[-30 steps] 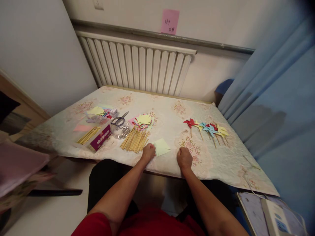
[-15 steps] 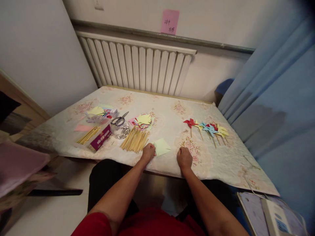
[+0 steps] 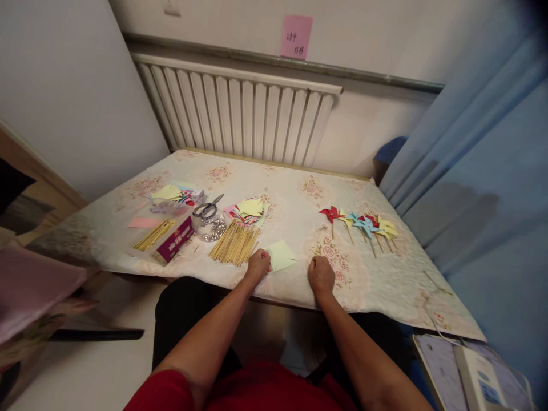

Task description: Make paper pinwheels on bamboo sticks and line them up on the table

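My left hand [image 3: 259, 264] rests on the table as a loose fist, right at the left edge of a pale green paper square [image 3: 282, 256] with slits cut at its corners. I see nothing in its fingers. To the right of the paper, apart from it, my right hand [image 3: 321, 275] is also closed in a fist on the tablecloth. A spread bundle of wooden sticks [image 3: 233, 244] lies just left of my left hand. Behind the sticks is a pile of coloured paper pieces [image 3: 249, 210].
Scissors [image 3: 208, 210] lie over a clear container of small shiny pins [image 3: 210, 228]. Left of them stands a purple-sided box [image 3: 173, 240] holding sticks. Several finished paper pinwheels [image 3: 363, 224] lie on the right. A blue curtain [image 3: 471, 171] hangs along the right side.
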{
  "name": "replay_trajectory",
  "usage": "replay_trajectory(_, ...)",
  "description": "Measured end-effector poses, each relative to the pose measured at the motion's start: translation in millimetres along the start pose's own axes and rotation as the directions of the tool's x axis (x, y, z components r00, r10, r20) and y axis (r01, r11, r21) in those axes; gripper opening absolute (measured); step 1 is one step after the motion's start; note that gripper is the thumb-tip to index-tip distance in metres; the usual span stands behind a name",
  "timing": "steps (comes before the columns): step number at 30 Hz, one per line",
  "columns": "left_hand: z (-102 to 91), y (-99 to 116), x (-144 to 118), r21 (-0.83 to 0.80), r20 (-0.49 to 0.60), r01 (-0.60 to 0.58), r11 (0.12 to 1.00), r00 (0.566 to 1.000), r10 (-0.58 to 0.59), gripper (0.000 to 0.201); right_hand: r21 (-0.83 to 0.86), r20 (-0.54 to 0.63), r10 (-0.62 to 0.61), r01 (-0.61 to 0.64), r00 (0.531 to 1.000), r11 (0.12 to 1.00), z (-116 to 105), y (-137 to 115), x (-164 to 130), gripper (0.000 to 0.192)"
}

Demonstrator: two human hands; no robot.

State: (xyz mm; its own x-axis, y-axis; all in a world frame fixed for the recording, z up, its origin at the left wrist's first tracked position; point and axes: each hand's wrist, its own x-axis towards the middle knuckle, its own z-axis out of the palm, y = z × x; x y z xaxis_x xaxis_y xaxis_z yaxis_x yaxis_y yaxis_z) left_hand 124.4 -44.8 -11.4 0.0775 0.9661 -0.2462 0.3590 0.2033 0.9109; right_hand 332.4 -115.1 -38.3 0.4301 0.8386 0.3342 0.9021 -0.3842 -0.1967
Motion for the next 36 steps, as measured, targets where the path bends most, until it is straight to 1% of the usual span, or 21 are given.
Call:
replay_trajectory(15, -0.3, -1.5, 0.5, 0.000, 0.001, -0.001, 1.000, 1.000, 0.001, 0.006, 0.039, -0.027, -0.011, 0.012, 1.000, 0.999, 1.3, 1.1, -0.3, 0.016)
replay_trajectory(31, -0.2, 0.0, 0.3, -0.003, -0.004, -0.005, 1.000, 1.000, 0.005, 0.007, 0.031, -0.022, -0.009, 0.010, 1.000, 0.999, 0.4, 0.5, 0.0, 0.016)
replay_trajectory(36, -1.4, 0.3, -1.2, -0.002, 0.001, -0.008, 1.000, 1.000, 0.008, 0.006, 0.034, -0.005, 0.009, -0.009, 1.000, 0.999, 0.0, 0.1, -0.1, 0.016)
